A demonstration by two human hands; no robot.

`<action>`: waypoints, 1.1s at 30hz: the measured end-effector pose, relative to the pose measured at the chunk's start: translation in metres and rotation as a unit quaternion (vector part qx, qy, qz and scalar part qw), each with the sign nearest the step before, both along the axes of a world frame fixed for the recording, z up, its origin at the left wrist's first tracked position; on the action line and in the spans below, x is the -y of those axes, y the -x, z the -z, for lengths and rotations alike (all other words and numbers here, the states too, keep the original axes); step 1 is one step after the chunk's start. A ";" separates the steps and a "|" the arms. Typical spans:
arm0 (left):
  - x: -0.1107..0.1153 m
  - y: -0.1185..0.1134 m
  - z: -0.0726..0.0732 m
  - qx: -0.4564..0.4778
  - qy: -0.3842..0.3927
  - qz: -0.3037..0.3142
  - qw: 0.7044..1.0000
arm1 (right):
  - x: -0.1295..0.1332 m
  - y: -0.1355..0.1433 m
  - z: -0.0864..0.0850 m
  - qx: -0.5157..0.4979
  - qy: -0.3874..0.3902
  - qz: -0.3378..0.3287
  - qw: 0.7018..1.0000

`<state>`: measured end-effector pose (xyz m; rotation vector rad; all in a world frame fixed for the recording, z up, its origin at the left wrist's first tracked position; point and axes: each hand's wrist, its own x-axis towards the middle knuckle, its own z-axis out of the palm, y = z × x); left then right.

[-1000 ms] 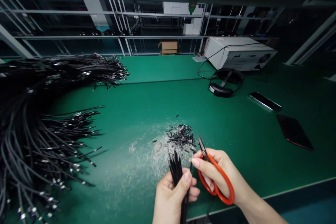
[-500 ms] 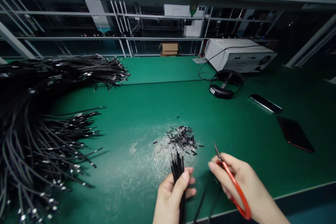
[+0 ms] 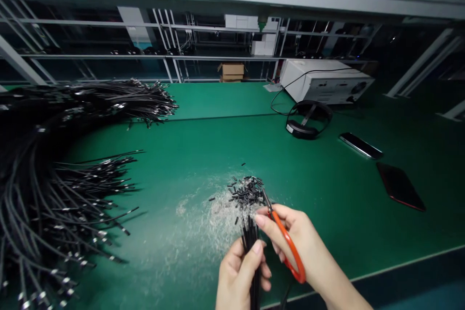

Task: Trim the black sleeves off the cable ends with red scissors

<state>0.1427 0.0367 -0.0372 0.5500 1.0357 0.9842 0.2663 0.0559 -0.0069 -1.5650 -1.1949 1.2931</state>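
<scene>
My left hand [image 3: 241, 271] is closed round a bundle of black cables [image 3: 249, 232], whose ends point away from me. In my right hand [image 3: 290, 230] is a pair of scissors with red handles [image 3: 288, 242], its blades pointing up and to the left. The thumb and forefinger of that hand are at the cable ends, and whether they pinch one is too small to tell. Just beyond the cable ends lies a pile of short black cut pieces [image 3: 247, 191]. Pale, thread-like scraps [image 3: 214, 215] are scattered round it on the green table mat [image 3: 174, 155].
Large bundles of black cables [image 3: 32, 179] with metal-tipped ends fill the left side. Toward the back right stand a black headband device [image 3: 303, 131] and a white box-shaped machine [image 3: 323, 82]. A phone [image 3: 361, 146] and a dark flat tablet-like object [image 3: 399, 186] lie at the right.
My right hand has moved left with the scissors, up to the cable ends. My left hand still holds the bundle, shifted slightly right. The view has tilted a little.
</scene>
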 end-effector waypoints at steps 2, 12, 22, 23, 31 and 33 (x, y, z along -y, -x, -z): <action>0.002 0.001 -0.001 -0.003 -0.008 -0.019 1.000 | -0.005 0.005 -0.002 -0.067 0.007 -0.025 0.997; -0.002 0.003 -0.005 -0.019 0.000 -0.094 0.995 | 0.008 0.006 0.014 0.242 -0.222 -0.028 0.944; -0.011 0.008 -0.004 -0.019 0.045 -0.111 0.993 | -0.001 -0.023 0.006 0.381 -0.286 -0.114 0.872; -0.011 0.009 -0.004 -0.018 0.047 -0.113 0.992 | 0.000 -0.024 0.008 0.408 -0.291 -0.129 0.856; -0.015 0.008 -0.007 -0.003 0.051 -0.097 0.994 | 0.002 -0.016 0.026 0.527 -0.317 -0.149 0.774; -0.014 0.008 -0.007 -0.005 0.052 -0.092 0.994 | 0.001 -0.016 0.026 0.532 -0.326 -0.144 0.769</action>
